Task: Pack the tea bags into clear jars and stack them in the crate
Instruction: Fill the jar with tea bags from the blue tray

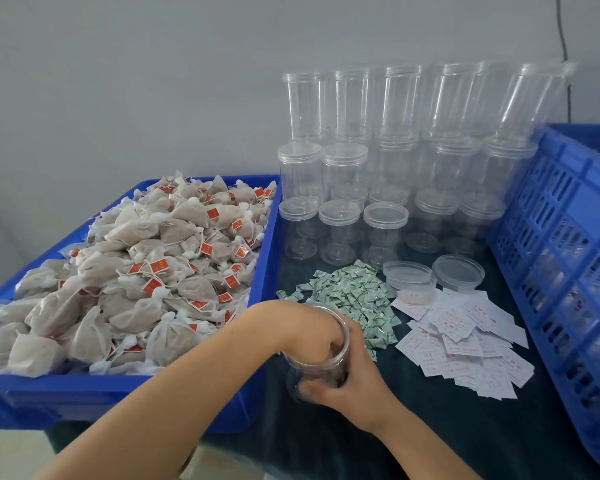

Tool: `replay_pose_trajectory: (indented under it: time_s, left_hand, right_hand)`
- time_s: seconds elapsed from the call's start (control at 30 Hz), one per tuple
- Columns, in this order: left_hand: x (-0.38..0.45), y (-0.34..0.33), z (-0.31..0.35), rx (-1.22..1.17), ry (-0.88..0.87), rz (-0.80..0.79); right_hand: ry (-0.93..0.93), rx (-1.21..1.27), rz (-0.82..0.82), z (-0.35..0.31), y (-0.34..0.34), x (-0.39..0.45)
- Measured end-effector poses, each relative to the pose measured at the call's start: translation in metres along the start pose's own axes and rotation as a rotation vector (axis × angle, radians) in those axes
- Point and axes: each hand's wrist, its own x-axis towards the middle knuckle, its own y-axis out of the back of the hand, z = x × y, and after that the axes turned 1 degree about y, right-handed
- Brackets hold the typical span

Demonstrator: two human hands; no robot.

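Left hand [312, 332] is plunged into the open clear plastic jar [317, 358] on the dark bench [430, 427], fingers hidden, so its grip can't be told; best to press the bags down flat. Right hand [352, 379] wraps the jar's wall, closed around it, steadying it.

Two hands: left hand [312, 332], right hand [355, 379]. One open jar [314, 368], two loose lids [408, 274], two blue crates: tray [125, 389], crate [565, 237]. Tea bags [136, 271], stacked jars [395, 161], green sachets [354, 299], paper slips [465, 334]: too many to count.
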Motion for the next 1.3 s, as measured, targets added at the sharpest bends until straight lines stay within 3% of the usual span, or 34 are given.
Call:
replay_pose_trajectory:
  time_s: [0.27,0.37,0.47,0.63,0.8,1.3]
  left_hand:
    - [-0.056,0.011,-0.036,-0.351,0.031,0.449]
    - [-0.07,0.01,-0.068,-0.495,0.154,0.671]
    - [-0.07,0.001,-0.095,-0.37,0.386,0.804]
    - [-0.066,-0.025,-0.124,-0.275,0.712,0.757]
    - [-0.055,-0.043,-0.127,-0.088,0.888,0.671]
    - [-0.046,-0.043,-0.124,0.229,0.981,0.572]
  right_hand:
    - [-0.007,0.004,0.028,0.0,-0.003,0.001]
    - [-0.013,-0.006,0.034,0.002,-0.004,0.0]
    - [-0.011,-0.03,0.03,0.002,-0.003,0.0]
    - [-0.013,-0.052,0.026,0.002,-0.002,0.001]
    - [-0.012,-0.07,0.02,0.002,-0.002,0.001]
    - [-0.013,-0.07,0.021,0.001,-0.001,0.0]
